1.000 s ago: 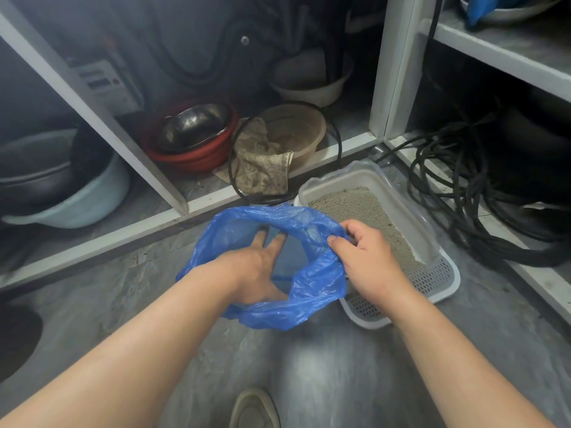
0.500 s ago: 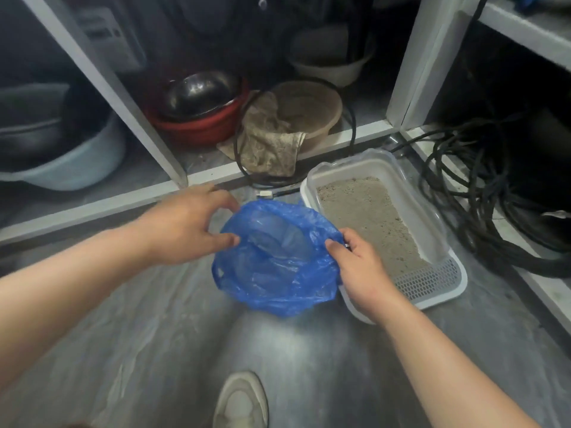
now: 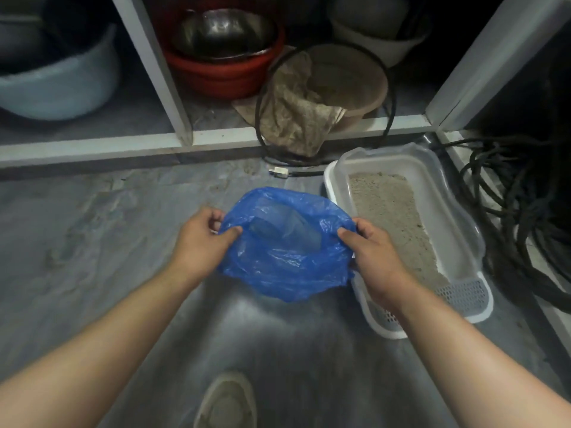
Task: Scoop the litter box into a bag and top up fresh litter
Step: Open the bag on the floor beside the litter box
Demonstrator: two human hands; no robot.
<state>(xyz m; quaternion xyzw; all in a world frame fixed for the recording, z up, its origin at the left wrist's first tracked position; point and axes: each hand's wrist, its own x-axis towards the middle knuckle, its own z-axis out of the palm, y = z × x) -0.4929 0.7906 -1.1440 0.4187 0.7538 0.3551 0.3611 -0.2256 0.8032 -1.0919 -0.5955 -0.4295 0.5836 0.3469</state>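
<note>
A blue plastic bag (image 3: pixel 287 257) hangs open over the grey floor, its mouth stretched between both hands. My left hand (image 3: pixel 202 242) pinches the bag's left rim. My right hand (image 3: pixel 370 254) pinches the right rim. A dark shape shows through the plastic inside the bag; what it is I cannot tell. Right of the bag stands the white litter box (image 3: pixel 454 230), holding grey-brown litter (image 3: pixel 392 217), with a perforated mesh step (image 3: pixel 463 295) at its near end.
Low white shelving (image 3: pixel 154 143) runs along the back with a pale blue basin (image 3: pixel 61 84), red bowls (image 3: pixel 225 72), a tan bowl with a rag (image 3: pixel 296 115) and a cable loop. Coiled black hose (image 3: pixel 525 223) lies right of the box. A shoe (image 3: pixel 227 403) shows at the bottom.
My left hand came out of the bag and took its left rim. The bag's mouth is now pulled wider between both hands, a little left of the litter box.
</note>
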